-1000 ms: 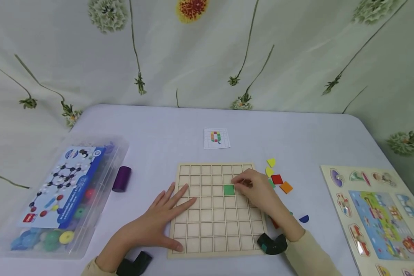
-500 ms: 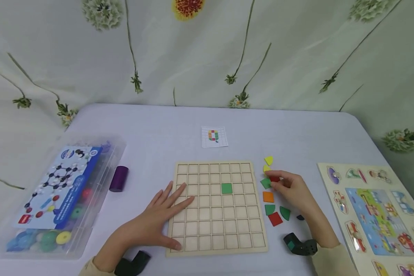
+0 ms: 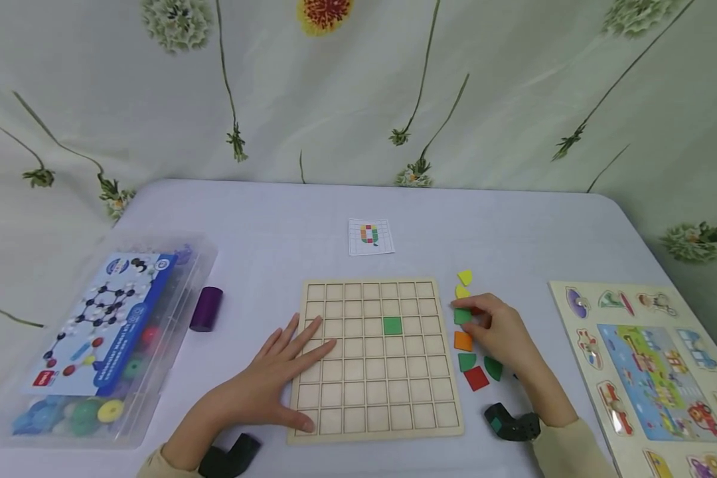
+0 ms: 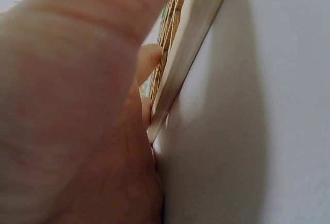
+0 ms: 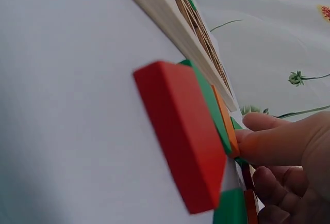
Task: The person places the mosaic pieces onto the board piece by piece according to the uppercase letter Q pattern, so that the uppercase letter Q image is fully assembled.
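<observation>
My left hand (image 3: 269, 388) lies spread over the left edge of a wooden grid board (image 3: 388, 419), thumb at the near corner and fingertips on the grid. One green square tile (image 3: 392, 325) sits in a cell in the upper right part of the board. Just off the board's right side, my right hand (image 3: 504, 332) pinches another green tile (image 3: 462, 317) between thumb and index finger. Close by are an orange tile (image 3: 463, 341), a red tile (image 5: 180, 136), a green piece (image 3: 467, 362) and a rounded green piece (image 3: 493, 368). Two yellow pieces (image 3: 465, 277) lie beyond the fingers.
A small card (image 3: 372, 237) with a coloured pattern lies behind the board. At left are a clear plastic box (image 3: 155, 425) with a blue-edged leaflet and a purple cylinder (image 3: 206, 309). A picture puzzle board (image 3: 585, 378) lies at right.
My right hand has gone from the board to the loose pieces at right, then from a red tile to the green one, which has turned straighter. My left hand has stayed put.
</observation>
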`<action>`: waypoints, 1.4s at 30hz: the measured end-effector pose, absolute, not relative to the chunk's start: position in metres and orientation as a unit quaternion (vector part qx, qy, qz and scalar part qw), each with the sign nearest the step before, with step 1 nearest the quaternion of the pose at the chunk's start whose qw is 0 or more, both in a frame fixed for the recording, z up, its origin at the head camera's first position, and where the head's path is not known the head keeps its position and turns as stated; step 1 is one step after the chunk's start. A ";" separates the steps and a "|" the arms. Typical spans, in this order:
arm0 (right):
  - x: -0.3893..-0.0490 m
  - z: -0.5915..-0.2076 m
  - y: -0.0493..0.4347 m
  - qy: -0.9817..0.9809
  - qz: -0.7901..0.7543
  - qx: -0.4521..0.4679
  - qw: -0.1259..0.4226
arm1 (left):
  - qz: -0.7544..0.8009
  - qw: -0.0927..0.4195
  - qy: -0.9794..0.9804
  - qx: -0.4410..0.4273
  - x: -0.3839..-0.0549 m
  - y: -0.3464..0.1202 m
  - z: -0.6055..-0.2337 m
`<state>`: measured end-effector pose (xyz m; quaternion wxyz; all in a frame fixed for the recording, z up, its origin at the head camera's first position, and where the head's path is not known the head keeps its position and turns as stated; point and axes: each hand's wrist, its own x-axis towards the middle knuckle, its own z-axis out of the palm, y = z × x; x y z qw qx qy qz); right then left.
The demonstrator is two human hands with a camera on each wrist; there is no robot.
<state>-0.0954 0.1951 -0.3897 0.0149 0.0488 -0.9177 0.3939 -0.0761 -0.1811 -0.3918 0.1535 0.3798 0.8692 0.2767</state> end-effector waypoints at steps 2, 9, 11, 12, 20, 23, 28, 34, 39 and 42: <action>-0.095 -0.391 0.195 -0.920 0.388 0.053 0.022 | 0.278 0.154 0.869 0.380 -0.076 -0.181 -0.392; -0.094 -0.391 0.191 -0.922 0.378 0.065 0.047 | 0.278 0.157 0.870 0.375 -0.076 -0.181 -0.391; -0.094 -0.390 0.190 -0.923 0.376 0.066 0.051 | 0.274 0.154 0.872 0.376 -0.077 -0.181 -0.392; -0.094 -0.389 0.189 -0.922 0.377 0.065 0.053 | 0.274 0.155 0.872 0.375 -0.077 -0.181 -0.392; -0.095 -0.375 0.155 -0.880 0.468 0.076 0.022 | 0.276 0.145 0.870 0.382 -0.076 -0.183 -0.393; -0.095 -0.376 0.138 -0.863 0.496 0.098 -0.008 | 0.273 0.141 0.870 0.385 -0.077 -0.183 -0.394; -0.093 -0.384 0.122 -0.853 0.510 0.105 -0.027 | 0.271 0.148 0.871 0.382 -0.077 -0.182 -0.394; -0.090 -0.388 0.118 -0.866 0.485 0.124 -0.010 | 0.266 0.157 0.872 0.379 -0.078 -0.182 -0.393; -0.087 -0.387 0.115 -0.877 0.456 0.150 -0.007 | 0.266 0.160 0.873 0.377 -0.078 -0.182 -0.393; -0.086 -0.388 0.114 -0.879 0.445 0.171 -0.002 | 0.268 0.159 0.872 0.377 -0.078 -0.182 -0.392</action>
